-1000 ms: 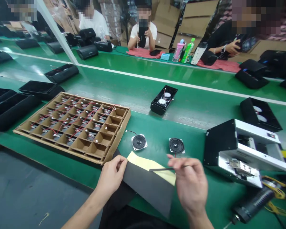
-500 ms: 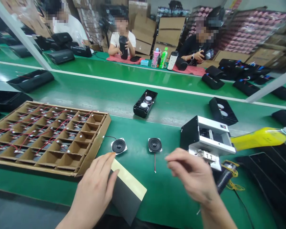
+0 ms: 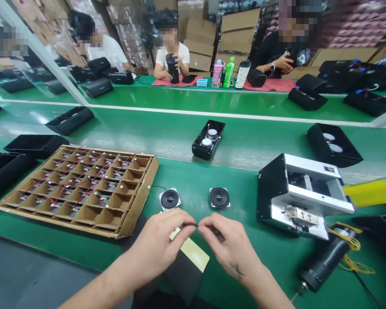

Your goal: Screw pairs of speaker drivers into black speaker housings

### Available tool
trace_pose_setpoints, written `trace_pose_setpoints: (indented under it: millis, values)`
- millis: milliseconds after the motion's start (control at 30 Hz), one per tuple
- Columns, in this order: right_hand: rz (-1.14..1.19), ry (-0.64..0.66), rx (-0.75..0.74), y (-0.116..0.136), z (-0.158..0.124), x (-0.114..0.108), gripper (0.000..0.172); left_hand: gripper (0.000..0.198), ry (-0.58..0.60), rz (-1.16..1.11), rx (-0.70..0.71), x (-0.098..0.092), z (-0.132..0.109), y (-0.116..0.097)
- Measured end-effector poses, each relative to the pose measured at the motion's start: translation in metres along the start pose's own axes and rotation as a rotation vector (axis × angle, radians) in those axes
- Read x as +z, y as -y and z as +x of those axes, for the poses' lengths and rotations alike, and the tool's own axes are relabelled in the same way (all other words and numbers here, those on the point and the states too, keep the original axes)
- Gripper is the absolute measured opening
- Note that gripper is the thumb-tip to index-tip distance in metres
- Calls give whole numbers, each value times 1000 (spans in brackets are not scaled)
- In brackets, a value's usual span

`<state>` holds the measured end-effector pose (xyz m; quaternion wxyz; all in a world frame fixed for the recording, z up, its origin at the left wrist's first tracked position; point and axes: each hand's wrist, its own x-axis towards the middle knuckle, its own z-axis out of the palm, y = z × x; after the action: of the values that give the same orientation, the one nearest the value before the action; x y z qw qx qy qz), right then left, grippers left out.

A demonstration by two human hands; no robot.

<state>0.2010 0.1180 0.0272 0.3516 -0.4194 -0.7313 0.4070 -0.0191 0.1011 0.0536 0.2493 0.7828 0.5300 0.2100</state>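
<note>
My left hand [image 3: 162, 236] and my right hand [image 3: 228, 242] meet fingertip to fingertip above the bench. Both are closed in a pinch, and a tiny dark bit shows between them, too small to name. Under my left hand lies a black sheet [image 3: 185, 270] with a pale yellow strip [image 3: 194, 253] along one side, partly covered by my fingers. Just beyond my hands, two small square-framed speakers [image 3: 170, 199] lie cone up; the right speaker [image 3: 219, 198] has a red wire running down behind my right hand.
At left is a divided cardboard tray [image 3: 125, 227] with wired parts in many cells. A black-and-silver machine [image 3: 309, 184] stands at right, beside a black electric screwdriver [image 3: 324, 259] and a yellow object [image 3: 373, 191]. A black housing [image 3: 209, 139] with two speakers lies beyond. Co-workers sit opposite.
My left hand has left the sheet's edge and moved right; my right hand has moved left. Their fingertips now meet. The camera view has shifted slightly.
</note>
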Motion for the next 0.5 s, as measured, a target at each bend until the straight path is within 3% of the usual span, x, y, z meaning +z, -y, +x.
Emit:
trace_pose_setpoints:
  millis: [133,333,400,500]
  values:
    - [92,-53,115,-9,7,-1,24,44,154,252,-35,-25,44,34]
    - [293,-34,229,-18,-3,-10,29,47,659,398,5,-34,108,74]
    - [342,-36,232,-18,-7,-13,30,43,730,410,-5,-31,115,79]
    - [382,-35,220,-16,-10,-17,29,34,742,381,-18,-29,115,80]
